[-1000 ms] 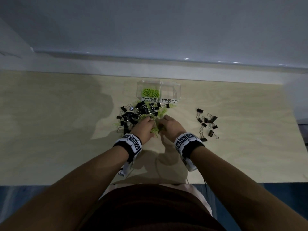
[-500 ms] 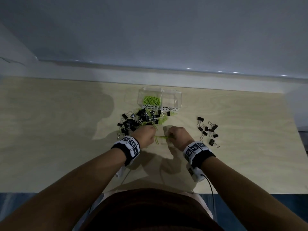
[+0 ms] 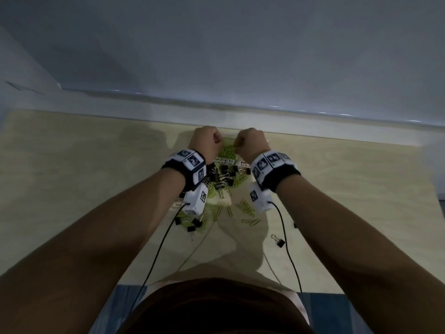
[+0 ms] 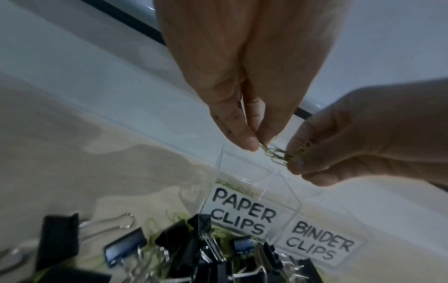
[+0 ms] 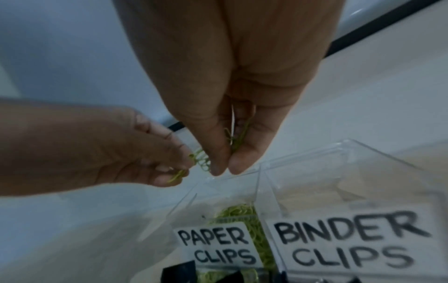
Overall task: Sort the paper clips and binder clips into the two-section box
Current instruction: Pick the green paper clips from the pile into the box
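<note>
Both hands hover above the clear two-section box [image 5: 339,153]: the left hand [image 3: 206,141] and right hand [image 3: 251,141] each pinch green paper clips [image 4: 278,156] over its "PAPER CLIPS" section; black binder clips [image 3: 221,175] lie on the worktop [image 3: 72,177].

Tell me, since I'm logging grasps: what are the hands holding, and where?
Both hands pinch tangled green paper clips: left hand one end, right hand the other.
</note>
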{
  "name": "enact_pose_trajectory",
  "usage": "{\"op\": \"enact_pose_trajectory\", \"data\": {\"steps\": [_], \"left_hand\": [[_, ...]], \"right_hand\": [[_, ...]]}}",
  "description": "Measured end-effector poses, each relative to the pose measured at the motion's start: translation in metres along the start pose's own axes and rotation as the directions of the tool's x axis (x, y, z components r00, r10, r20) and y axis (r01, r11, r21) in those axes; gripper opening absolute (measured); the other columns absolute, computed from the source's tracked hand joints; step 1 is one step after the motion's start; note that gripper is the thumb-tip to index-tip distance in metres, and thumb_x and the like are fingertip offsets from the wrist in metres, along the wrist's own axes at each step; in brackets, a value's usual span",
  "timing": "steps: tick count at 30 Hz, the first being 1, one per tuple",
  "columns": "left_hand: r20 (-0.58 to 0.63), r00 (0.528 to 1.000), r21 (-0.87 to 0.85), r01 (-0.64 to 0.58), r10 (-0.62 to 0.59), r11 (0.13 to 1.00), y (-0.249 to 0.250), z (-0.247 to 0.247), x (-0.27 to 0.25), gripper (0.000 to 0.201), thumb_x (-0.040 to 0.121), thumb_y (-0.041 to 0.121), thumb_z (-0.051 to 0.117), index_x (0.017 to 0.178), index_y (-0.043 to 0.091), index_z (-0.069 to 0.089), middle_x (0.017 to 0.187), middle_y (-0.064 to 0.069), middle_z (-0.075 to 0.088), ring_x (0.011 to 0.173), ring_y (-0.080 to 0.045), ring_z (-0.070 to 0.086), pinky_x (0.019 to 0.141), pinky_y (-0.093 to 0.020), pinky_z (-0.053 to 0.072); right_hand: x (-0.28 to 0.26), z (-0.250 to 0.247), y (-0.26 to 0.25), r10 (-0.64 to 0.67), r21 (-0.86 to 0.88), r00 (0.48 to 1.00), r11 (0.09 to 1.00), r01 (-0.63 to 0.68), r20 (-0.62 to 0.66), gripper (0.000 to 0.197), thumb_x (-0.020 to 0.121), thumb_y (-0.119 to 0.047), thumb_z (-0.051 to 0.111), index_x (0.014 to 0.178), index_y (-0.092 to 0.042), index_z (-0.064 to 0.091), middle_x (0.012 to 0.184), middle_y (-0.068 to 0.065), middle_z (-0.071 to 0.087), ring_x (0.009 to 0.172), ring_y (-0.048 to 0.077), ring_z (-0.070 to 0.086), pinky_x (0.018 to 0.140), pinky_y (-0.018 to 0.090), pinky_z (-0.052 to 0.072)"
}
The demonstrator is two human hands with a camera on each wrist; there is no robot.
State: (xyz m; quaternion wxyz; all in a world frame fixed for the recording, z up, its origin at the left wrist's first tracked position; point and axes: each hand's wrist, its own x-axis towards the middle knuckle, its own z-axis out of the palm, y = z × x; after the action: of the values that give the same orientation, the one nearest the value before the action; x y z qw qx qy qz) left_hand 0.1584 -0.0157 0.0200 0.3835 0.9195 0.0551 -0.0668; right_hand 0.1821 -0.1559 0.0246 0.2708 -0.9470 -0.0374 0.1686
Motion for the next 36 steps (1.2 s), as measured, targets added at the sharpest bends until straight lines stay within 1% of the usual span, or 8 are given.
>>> {"op": "enact_pose_trajectory", "data": {"steps": [6,11,14,17,20,24,27,36], "left_hand": [[0.043,0.999,0.111,0.003,-0.008,0.994,-0.003,0.01,0.011,0.025,0.086,0.007,0.06,0.109,0.003,0.066,0.109,-0.016,0.066,0.101,-0.028,0.063,0.093,-0.036,0.049],[0.155,0.974,0.115,-0.187,0.168,0.976,-0.026,0.007,-0.038,0.02,0.087,0.008,0.06,0.106,0.009,0.064,0.105,-0.007,0.065,0.092,-0.018,0.061,0.086,-0.027,0.049],[0.442,0.885,0.193,-0.25,0.144,0.949,-0.043,0.015,-0.076,0.025,0.087,0.012,0.06,0.113,0.013,0.062,0.107,-0.002,0.06,0.096,-0.016,0.059,0.08,-0.021,0.043],[0.582,0.806,0.29,-0.326,0.104,0.9,-0.055,0.034,-0.1,0.043,0.085,0.011,0.061,0.127,0.011,0.052,0.119,-0.005,0.051,0.104,-0.02,0.054,0.086,-0.028,0.045],[0.568,0.818,0.341,-0.34,0.096,0.877,-0.059,0.052,-0.111,0.056,0.081,0.013,0.068,0.132,0.008,0.045,0.128,-0.007,0.043,0.113,-0.022,0.048,0.096,-0.036,0.046],[0.476,0.867,0.312,-0.326,0.15,0.892,-0.054,0.065,-0.113,0.049,0.082,0.012,0.067,0.127,0.009,0.05,0.124,-0.004,0.047,0.11,-0.021,0.051,0.093,-0.033,0.047],[0.421,0.893,0.282,-0.298,0.161,0.912,-0.051,0.07,-0.11,0.038,0.082,0.017,0.067,0.118,0.011,0.056,0.119,-0.002,0.051,0.105,-0.018,0.054,0.091,-0.03,0.047],[0.489,0.838,0.366,-0.451,0.244,0.814,-0.058,0.083,-0.109,0.018,0.091,0.018,0.056,0.103,0.005,0.055,0.113,-0.01,0.05,0.107,-0.025,0.045,0.09,-0.032,0.039]], "right_hand": [[0.012,0.015,-0.011,-0.02,-0.099,0.998,0.995,0.026,0.064,0.039,0.081,-0.001,0.062,0.119,-0.01,0.059,0.114,0.011,0.065,0.099,0.023,0.064,0.087,0.033,0.054],[-0.041,0.007,0.022,-0.129,0.081,0.992,0.988,0.13,-0.012,0.033,0.084,-0.001,0.06,0.115,-0.01,0.063,0.113,0.009,0.067,0.1,0.018,0.064,0.093,0.03,0.05],[-0.075,0.015,0.059,-0.083,-0.017,0.995,0.996,0.084,0.051,0.023,0.083,-0.005,0.063,0.105,-0.01,0.067,0.102,0.009,0.07,0.089,0.021,0.064,0.087,0.035,0.054],[-0.107,0.032,0.091,0.107,-0.101,0.962,0.991,-0.083,0.251,0.041,0.073,-0.016,0.075,0.11,-0.019,0.06,0.107,0.0,0.06,0.088,0.014,0.059,0.085,0.029,0.052],[-0.129,0.05,0.103,0.08,-0.221,0.934,0.975,-0.001,0.347,0.052,0.058,-0.033,0.078,0.102,-0.029,0.051,0.109,-0.004,0.05,0.091,0.013,0.047,0.085,0.029,0.048],[-0.138,0.06,0.091,-0.003,-0.085,0.964,0.996,0.027,0.267,0.063,0.065,-0.012,0.077,0.123,-0.016,0.051,0.113,0.003,0.044,0.098,0.02,0.048,0.088,0.031,0.047],[-0.13,0.064,0.079,-0.056,-0.081,0.973,0.994,0.076,0.225,0.051,0.065,-0.007,0.075,0.113,-0.009,0.059,0.107,0.011,0.05,0.095,0.029,0.054,0.086,0.034,0.05],[-0.123,0.073,0.077,-0.083,-0.17,0.974,0.978,0.12,0.212,0.023,0.078,-0.011,0.063,0.099,-0.005,0.058,0.106,0.014,0.054,0.098,0.031,0.051,0.082,0.034,0.042]]}}
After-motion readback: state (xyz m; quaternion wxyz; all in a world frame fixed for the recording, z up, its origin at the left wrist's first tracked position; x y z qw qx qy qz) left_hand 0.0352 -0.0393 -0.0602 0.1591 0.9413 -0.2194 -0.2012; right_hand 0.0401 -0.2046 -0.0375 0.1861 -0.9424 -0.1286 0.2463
